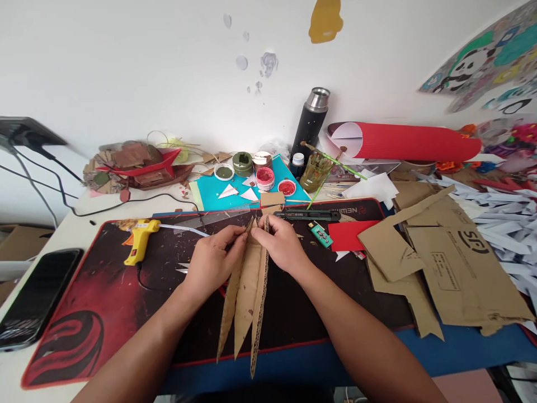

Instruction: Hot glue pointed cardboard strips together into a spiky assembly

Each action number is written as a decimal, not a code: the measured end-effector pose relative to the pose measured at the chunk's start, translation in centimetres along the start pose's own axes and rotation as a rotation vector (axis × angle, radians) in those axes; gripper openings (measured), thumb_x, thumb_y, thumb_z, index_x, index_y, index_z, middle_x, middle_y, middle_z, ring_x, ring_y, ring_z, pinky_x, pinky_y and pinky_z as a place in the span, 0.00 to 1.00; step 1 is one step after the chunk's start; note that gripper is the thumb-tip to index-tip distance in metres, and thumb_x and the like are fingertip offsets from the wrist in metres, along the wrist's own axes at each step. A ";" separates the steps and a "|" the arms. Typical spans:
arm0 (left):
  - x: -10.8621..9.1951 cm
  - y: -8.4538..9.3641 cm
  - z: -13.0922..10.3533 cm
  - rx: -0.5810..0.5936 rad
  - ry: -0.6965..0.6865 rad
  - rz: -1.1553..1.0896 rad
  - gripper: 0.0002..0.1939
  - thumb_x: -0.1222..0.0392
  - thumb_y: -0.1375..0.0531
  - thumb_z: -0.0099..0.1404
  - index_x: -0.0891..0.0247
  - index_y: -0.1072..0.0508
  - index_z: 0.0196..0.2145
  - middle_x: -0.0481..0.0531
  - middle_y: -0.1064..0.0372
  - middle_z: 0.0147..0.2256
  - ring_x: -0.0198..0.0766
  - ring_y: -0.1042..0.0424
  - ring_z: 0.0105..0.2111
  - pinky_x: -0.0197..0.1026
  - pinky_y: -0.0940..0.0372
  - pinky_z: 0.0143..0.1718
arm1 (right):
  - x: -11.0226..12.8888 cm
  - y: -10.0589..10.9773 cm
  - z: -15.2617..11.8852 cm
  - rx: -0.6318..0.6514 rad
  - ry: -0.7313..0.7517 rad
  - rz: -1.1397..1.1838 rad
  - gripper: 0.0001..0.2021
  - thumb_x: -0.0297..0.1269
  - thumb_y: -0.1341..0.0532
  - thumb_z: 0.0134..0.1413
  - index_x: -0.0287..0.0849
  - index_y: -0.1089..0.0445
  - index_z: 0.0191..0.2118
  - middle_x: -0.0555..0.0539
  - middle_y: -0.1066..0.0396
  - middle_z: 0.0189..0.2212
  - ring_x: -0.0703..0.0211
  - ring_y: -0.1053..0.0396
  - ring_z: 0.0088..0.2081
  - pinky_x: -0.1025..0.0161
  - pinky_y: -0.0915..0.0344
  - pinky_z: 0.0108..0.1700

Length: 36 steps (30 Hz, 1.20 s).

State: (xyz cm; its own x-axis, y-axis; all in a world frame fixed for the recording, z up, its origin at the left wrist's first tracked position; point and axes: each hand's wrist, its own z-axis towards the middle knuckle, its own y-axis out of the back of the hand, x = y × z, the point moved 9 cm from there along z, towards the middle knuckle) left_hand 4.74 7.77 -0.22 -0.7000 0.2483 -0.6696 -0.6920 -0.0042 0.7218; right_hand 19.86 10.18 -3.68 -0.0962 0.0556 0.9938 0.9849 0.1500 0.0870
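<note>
Between my hands a folded cardboard piece (pixel 247 280) stands over the mat, its long pointed panels aimed toward me. My left hand (pixel 213 257) pinches the far end of its left panel between thumb and fingers. On the other side, my right hand (pixel 280 240) grips the far end of the right panel, its thumb on the inner face. The fingertips of both hands nearly meet at the narrow top. Left of my left hand lies a yellow glue gun (pixel 140 240). Beyond my right hand is a black utility knife (pixel 310 215).
Cardboard scraps (pixel 453 274) pile up at the right beside white paper strips (pixel 503 224). Paint pots (pixel 265 178) stand on blue card (pixel 210 190) behind the mat (pixel 335 291). A black thermos (pixel 310 120) and a brush jar (pixel 314 173) stand near the wall. A phone (pixel 37 296) lies far left.
</note>
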 end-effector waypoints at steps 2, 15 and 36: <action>0.1 -0.1 0.0 0.006 0.011 -0.009 0.16 0.51 0.43 0.75 0.60 0.18 0.44 0.51 0.14 0.37 0.41 0.18 0.32 0.37 0.32 0.33 | 0.1 0.0 0.0 0.001 0.004 0.008 0.12 0.39 0.39 0.53 0.46 0.43 0.25 0.57 0.44 0.25 0.60 0.45 0.30 0.60 0.47 0.35; 0.1 -0.6 0.1 0.050 0.046 -0.131 0.16 0.48 0.42 0.74 0.60 0.19 0.47 0.53 0.15 0.42 0.44 0.17 0.38 0.39 0.27 0.41 | -0.6 0.0 0.4 0.004 0.005 0.029 0.13 0.40 0.38 0.54 0.46 0.43 0.26 0.56 0.45 0.25 0.60 0.45 0.30 0.62 0.47 0.35; 2.5 -0.3 0.9 0.095 0.199 -0.478 0.23 0.44 0.38 0.72 0.60 0.21 0.57 0.59 0.18 0.55 0.54 0.21 0.55 0.52 0.29 0.59 | -0.6 -2.0 -0.1 0.206 -0.081 0.362 0.27 0.69 0.38 0.60 0.46 0.27 0.39 0.50 0.29 0.31 0.56 0.31 0.30 0.59 0.36 0.33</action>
State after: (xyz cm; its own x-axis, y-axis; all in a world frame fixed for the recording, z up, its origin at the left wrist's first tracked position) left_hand 3.31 9.26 -1.98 -0.3362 0.0117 -0.9417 -0.9298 0.1550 0.3339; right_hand 18.02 9.72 -4.45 0.2317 0.2168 0.9483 0.9087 0.2999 -0.2906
